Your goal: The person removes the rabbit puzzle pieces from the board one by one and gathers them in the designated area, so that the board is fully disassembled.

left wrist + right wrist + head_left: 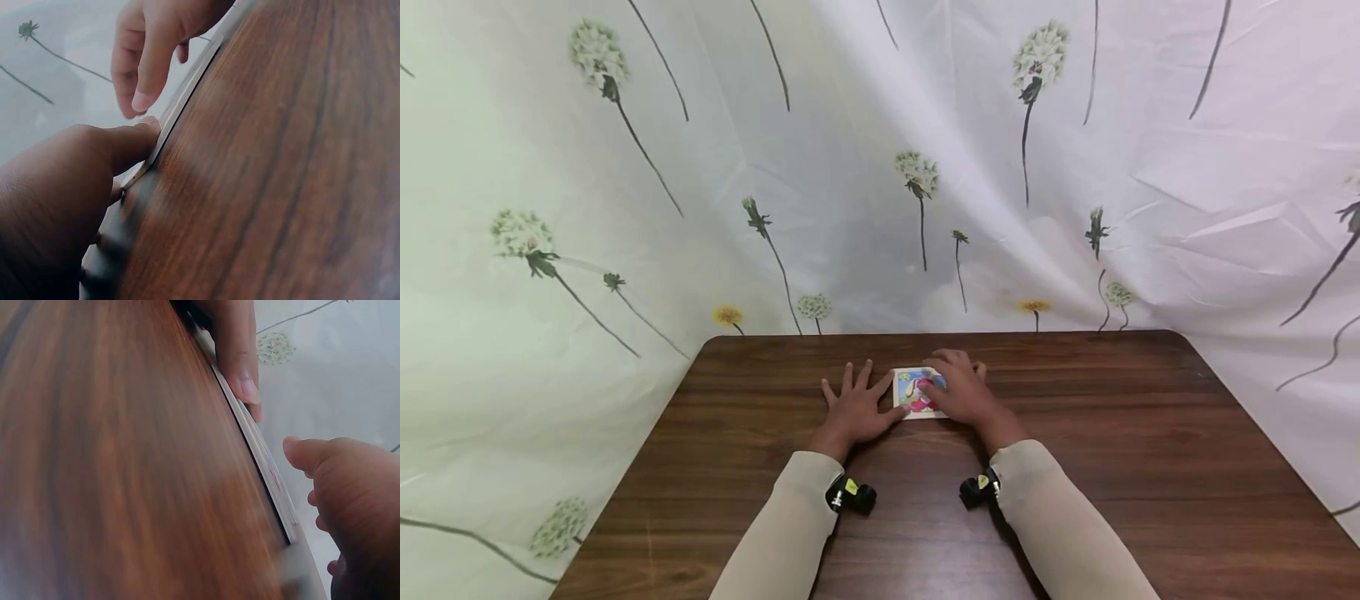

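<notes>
A small, flat square board (912, 385) with a colourful cartoon picture and a pale border lies on the table. My left hand (859, 414) rests at its left side, fingers spread, with the thumb touching the board's near left part. Over the right part of the board is my right hand (964, 393), hiding some of the picture. In the right wrist view the board's layered edge (269, 478) shows, and the right thumb (303, 453) is raised above it. The left wrist view shows the left thumb (140, 137) on the board's edge.
The brown wood-grain table (1112, 467) has rounded far corners. A pale cloth (850, 167) printed with dandelions hangs behind and beside it. Each wrist wears a small black camera, one on the left (852, 497) and one on the right (977, 490).
</notes>
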A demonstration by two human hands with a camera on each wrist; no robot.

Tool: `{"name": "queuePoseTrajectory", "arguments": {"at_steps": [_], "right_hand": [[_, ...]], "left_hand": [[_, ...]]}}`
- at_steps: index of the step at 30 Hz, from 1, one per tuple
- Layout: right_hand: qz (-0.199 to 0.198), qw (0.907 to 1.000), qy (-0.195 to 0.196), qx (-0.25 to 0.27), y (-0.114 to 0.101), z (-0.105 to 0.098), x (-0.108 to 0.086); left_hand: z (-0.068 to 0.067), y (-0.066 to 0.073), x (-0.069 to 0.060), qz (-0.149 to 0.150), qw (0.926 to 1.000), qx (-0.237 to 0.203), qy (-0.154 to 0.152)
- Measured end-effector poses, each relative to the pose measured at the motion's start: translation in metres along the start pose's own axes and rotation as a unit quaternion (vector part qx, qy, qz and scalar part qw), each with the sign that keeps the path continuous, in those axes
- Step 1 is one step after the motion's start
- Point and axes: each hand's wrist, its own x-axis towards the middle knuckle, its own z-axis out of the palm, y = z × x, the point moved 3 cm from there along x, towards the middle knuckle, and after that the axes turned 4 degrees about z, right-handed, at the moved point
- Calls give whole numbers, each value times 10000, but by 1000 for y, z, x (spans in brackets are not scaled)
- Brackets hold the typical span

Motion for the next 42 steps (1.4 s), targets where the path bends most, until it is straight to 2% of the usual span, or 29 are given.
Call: {"name": "queuePoseTrajectory", "arguments": {"at_steps": [6, 10, 17, 25, 31, 37, 42], "right_hand": [[-183, 9997, 109, -97, -10, 0, 9], [-213, 9997, 32, -117, -14, 2, 13], [-278, 9995, 0, 159, -20, 10, 19], [-271, 9994, -174, 152, -24, 14, 24], [-239, 9994, -232, 26, -25, 16, 26], [-453, 9984, -140, -296, -25, 17, 29], [-367, 9982, -363, -297, -23, 19, 29]], "left_hand": [[-2, 1, 4, 39, 10000, -22, 51], [-2, 2, 4, 31, 10000, 15, -62], [-1, -2, 2, -11, 9999, 25, -138], [-1, -5, 1, -44, 9997, 66, -216], [-3, -2, -1, 6, 9998, -19, -208], [-2, 0, -2, 30, 9998, 62, -180], [-1, 0, -4, 30, 9998, 70, -201]]}}
